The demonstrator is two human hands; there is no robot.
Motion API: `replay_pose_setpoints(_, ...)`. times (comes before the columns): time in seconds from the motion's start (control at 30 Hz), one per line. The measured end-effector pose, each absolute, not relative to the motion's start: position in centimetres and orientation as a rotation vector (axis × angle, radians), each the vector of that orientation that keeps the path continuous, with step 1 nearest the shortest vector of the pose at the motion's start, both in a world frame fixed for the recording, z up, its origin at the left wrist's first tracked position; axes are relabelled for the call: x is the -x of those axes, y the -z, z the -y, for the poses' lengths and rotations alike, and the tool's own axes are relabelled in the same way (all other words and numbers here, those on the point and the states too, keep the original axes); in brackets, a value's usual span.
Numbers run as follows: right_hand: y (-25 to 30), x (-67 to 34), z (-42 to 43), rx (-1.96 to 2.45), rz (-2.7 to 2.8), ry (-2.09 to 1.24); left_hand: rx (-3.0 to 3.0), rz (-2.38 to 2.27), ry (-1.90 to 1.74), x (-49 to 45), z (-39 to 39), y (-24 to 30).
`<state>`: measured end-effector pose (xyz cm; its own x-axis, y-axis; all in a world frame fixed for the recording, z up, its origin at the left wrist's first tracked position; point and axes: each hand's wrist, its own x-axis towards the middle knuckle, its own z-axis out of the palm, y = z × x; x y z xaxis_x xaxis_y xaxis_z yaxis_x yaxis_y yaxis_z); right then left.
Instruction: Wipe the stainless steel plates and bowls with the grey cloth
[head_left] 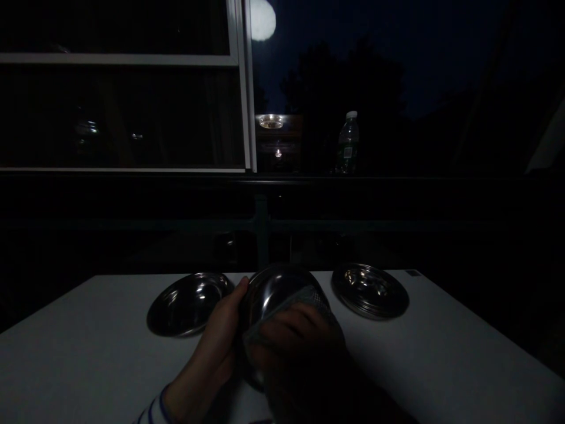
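Over the white table [110, 353], the left hand [223, 324] grips a steel dish [267, 294] by its edge, thumb along the rim. The right hand [293, 335], fingers curled, clasps a cloth [311, 294] against it. The dish is tilted, round, glossy, between a second dish [189, 306] and a dish stack [371, 291].

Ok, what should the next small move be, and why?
Probably slide the cloth toward the left thumb: the left hand steadies the plate at its edge, the right hand presses the cloth against it, and the part of the plate near that thumb lies uncovered.
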<state>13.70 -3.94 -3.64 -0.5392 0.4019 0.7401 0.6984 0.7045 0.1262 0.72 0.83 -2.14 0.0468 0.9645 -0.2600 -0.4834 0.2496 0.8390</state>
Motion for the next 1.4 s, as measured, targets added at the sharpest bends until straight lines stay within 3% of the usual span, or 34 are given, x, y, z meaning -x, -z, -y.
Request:
replay_pose_setpoints(0.33,2.6,-15.8,3.0,0.876,2.016,0.669,-0.869,-0.955,-1.159,-0.8,0.1,2.5)
replay_pose_setpoints(0.63,1.8,-19.7,2.3,1.079,1.899,0.465,-0.569,-0.992,-1.343,-0.1,-0.7,1.2)
replay_pose_setpoints(0.93,3.0,-16.3,3.5,0.807,2.047,0.617,-0.488,-0.957,-1.377,-0.4,-0.4,0.4)
replay_pose_setpoints(1.07,3.2,-15.9,3.5,0.968,1.968,0.639,-0.504,-0.977,-1.389,-0.5,-0.5,0.9)
replay_pose_setpoints(1.4,2.2,-16.2,3.7,0.907,2.057,0.644,-0.485,-0.944,-1.369,-0.7,-0.5,0.7)
